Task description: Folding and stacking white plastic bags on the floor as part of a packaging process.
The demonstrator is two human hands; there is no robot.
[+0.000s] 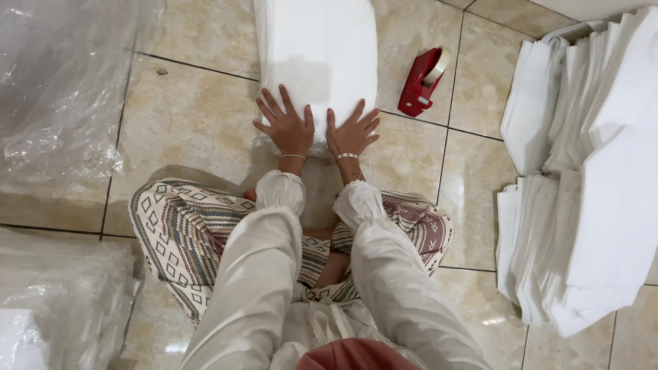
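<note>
A thick white stack wrapped in clear plastic (pixel 319 51) lies on the tiled floor in front of me. Both my hands rest flat on its near end, fingers spread. My left hand (pixel 284 123) presses the left part of that end, and my right hand (pixel 351 130) presses the right part, close beside it. Each wrist carries a thin bracelet. My arms are in white sleeves, and my crossed legs in patterned trousers sit just behind the hands.
A red tape dispenser (pixel 421 81) stands on the floor right of the stack. Piles of white folded sheets (pixel 582 171) fill the right side. Crumpled clear plastic bags (pixel 58 89) lie at the left, with more plastic (pixel 55 301) at the lower left.
</note>
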